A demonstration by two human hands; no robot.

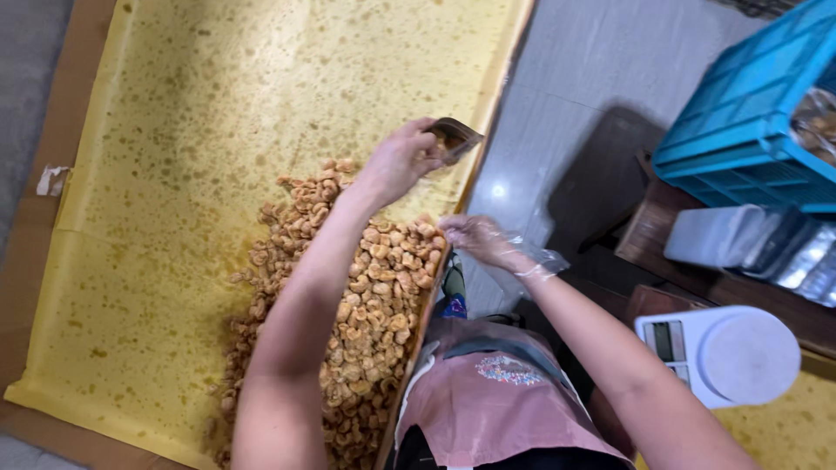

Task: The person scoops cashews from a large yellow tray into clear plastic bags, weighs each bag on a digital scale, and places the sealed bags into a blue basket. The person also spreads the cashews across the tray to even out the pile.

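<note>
Head view shows a large yellow paper sheet, stained with oil spots, spread over brown cardboard and covering most of the work surface. Most of the sheet lies bare; a heap of fried snack pieces occupies only its near right edge, running from the middle of that edge down toward the person's body. Judged from this layout, a large quantity of pieces remains loose on the sheet and the packing work appears far from complete. At the right, a blue plastic crate stands on a dark wooden bench, and something shiny shows inside the crate, though its contents cannot be identified. A stack of silver pouches lies on the bench below the crate. A white digital scale sits nearer the person, with its round platform bare. The left hand, uncovered, is raised over the heap with its fingers closed around a small pouch, held open-mouthed; a few pieces appear inside, so filling seems barely begun. The right hand, in a thin clear plastic glove, rests at the top of the heap with fingers drawn together, seemingly pinching pieces.
</note>
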